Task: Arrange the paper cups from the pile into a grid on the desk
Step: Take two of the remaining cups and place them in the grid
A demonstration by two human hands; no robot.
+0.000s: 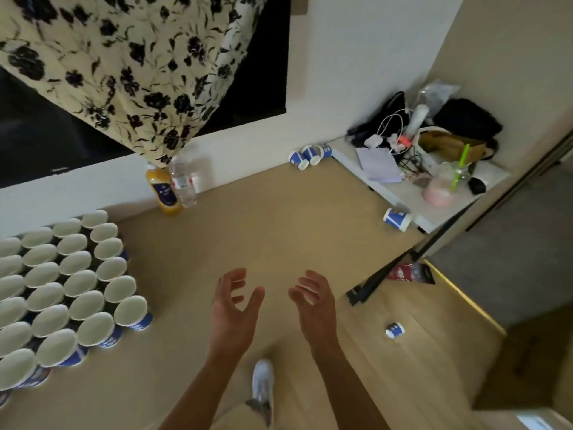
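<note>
Several blue-and-white paper cups stand upright in a tight grid (62, 287) on the left part of the tan desk (263, 228). A few loose cups (310, 155) lie on their sides at the far wall. Another cup (397, 218) lies tipped beside the white shelf, and one more cup (394, 330) lies on the wooden floor to the right. My left hand (235, 308) and my right hand (313, 302) hover side by side over the desk's middle, palms facing each other, fingers loosely spread, holding nothing.
An orange juice bottle (164, 190) and a clear water bottle (183, 181) stand at the wall. A floral cloth (124, 66) hangs above. The white shelf (434, 197) at the right carries bags, cables and a pink drink cup. A white shoe (263, 383) shows below the desk edge.
</note>
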